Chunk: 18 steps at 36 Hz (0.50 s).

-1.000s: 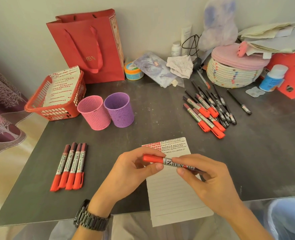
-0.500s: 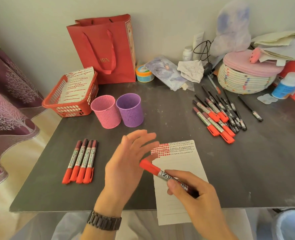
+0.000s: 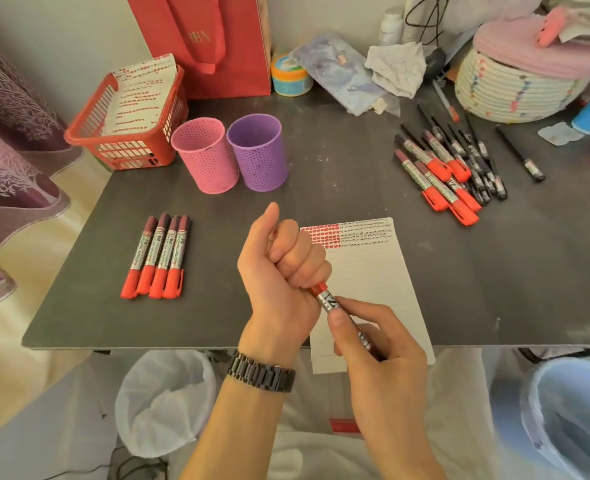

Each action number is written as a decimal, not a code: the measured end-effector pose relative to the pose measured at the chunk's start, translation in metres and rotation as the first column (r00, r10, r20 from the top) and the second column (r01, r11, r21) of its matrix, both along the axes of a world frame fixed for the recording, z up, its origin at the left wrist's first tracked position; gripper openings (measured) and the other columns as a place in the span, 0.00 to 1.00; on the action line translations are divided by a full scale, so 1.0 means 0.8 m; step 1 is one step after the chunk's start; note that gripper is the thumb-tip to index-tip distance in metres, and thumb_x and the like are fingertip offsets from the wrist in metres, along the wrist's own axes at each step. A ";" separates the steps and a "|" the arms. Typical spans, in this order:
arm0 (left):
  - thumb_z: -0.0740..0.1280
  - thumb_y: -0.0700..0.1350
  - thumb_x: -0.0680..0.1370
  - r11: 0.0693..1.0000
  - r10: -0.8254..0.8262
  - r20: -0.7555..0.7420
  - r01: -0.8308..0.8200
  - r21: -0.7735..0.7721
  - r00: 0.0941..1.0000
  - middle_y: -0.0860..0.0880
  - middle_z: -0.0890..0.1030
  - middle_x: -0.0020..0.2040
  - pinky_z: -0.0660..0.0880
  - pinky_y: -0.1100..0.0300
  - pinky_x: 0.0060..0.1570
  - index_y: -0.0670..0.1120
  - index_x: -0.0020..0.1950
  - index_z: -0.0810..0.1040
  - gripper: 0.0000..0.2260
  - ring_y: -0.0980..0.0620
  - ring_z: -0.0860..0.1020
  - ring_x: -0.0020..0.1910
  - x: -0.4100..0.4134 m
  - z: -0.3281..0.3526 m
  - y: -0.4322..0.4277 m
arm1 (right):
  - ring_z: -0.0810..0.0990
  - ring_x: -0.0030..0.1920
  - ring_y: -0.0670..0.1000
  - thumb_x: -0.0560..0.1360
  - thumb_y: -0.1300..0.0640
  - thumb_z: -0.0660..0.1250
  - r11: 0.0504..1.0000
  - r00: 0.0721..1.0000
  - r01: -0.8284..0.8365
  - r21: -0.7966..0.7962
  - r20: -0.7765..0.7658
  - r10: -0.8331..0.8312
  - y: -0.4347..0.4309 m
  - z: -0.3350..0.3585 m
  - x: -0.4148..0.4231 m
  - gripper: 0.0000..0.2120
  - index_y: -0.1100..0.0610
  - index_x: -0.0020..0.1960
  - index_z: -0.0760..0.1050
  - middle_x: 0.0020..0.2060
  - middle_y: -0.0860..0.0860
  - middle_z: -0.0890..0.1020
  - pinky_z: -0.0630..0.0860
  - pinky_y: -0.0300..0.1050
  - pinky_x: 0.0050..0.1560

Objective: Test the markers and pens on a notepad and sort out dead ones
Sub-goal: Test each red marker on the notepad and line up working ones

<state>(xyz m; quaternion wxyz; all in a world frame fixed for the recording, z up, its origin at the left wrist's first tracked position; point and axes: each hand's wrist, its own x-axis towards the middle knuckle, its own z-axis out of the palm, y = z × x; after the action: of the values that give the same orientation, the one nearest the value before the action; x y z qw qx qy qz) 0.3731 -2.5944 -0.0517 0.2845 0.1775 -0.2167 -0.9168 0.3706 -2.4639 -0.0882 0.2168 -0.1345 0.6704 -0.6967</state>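
Matt dark table [image 3: 355, 188], perforated plastic cups [image 3: 205, 157]

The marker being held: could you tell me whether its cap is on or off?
On. The red cap sits flush against the marker barrel, gripped in the left hand; the right hand holds the barrel.

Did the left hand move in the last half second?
Yes: the left hand shifted right and closed round the marker, over the notepad's left edge.

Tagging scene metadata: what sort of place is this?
Probably a home desk or craft corner, not a lab: a dark table against a wall, a red gift bag and a lidded woven basket on it, and a patterned curtain at its left.
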 end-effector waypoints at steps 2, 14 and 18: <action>0.61 0.53 0.78 1.000 -0.020 -0.020 0.020 0.001 1.000 0.55 0.53 0.21 0.50 0.64 0.19 0.51 0.24 0.58 0.24 0.56 0.50 0.20 0.003 0.000 0.001 | 0.71 0.28 0.44 0.68 0.40 0.71 1.000 0.999 0.013 -0.005 0.029 -0.012 0.001 0.002 0.004 0.09 0.38 0.46 0.84 0.26 0.47 0.78 0.67 0.31 0.29; 0.61 0.52 0.79 0.995 0.024 0.021 -0.022 -0.102 0.999 0.53 0.60 0.22 0.57 0.63 0.22 0.49 0.26 0.64 0.22 0.56 0.57 0.21 0.034 -0.002 -0.020 | 0.79 0.31 0.41 0.74 0.47 0.72 0.969 0.966 -0.236 0.076 -0.094 0.242 -0.007 0.014 -0.017 0.04 0.38 0.48 0.83 0.30 0.45 0.83 0.69 0.26 0.33; 0.64 0.52 0.77 0.907 0.083 0.238 0.026 -0.421 0.968 0.44 0.80 0.38 0.75 0.58 0.37 0.45 0.36 0.79 0.14 0.47 0.77 0.33 0.065 -0.017 -0.031 | 0.80 0.37 0.41 0.75 0.43 0.71 0.895 0.878 -0.384 0.228 -0.210 0.430 -0.015 0.016 -0.043 0.06 0.35 0.51 0.82 0.38 0.41 0.85 0.70 0.27 0.37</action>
<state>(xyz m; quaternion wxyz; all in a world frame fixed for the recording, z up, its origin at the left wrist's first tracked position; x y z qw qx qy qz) 0.4254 -2.6189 -0.0652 0.2999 0.2294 -0.4407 -0.8144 0.3364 -2.4758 -0.0758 0.2823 -0.3412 0.7089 -0.5489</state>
